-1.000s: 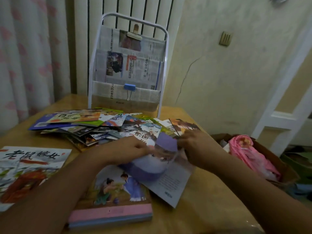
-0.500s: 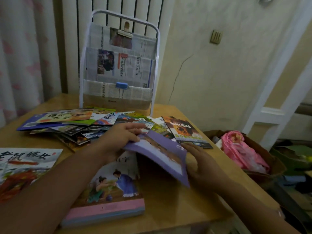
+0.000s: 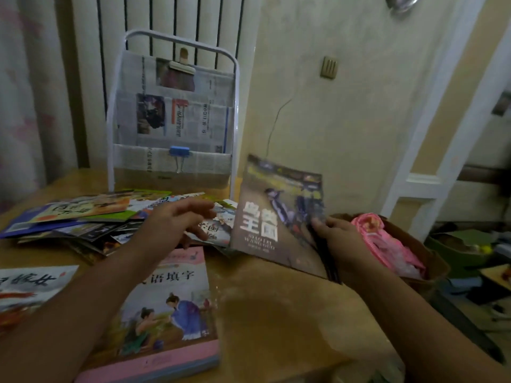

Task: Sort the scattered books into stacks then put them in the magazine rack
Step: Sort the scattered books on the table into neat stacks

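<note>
My right hand (image 3: 336, 239) grips the right edge of a dark-covered book (image 3: 276, 214) and holds it tilted up above the table. My left hand (image 3: 179, 219) hovers over the scattered books (image 3: 91, 217) with fingers loosely spread, holding nothing. A stack topped by a pink-edged picture book (image 3: 168, 313) lies in front of me. Another large book with red and black characters (image 3: 30, 286) lies at the left. The white magazine rack (image 3: 174, 120), lined with newspaper, stands at the table's far edge.
The wooden table (image 3: 276, 313) ends on the right, where a brown box holding pink cloth (image 3: 387, 244) sits below it. A curtain hangs at the left and a white radiator stands behind the rack. Clutter covers the floor at the far right.
The purple book has left my hands. My right hand has picked up the dark-covered book from the pile and raised it. My left hand has moved back over the scattered books.
</note>
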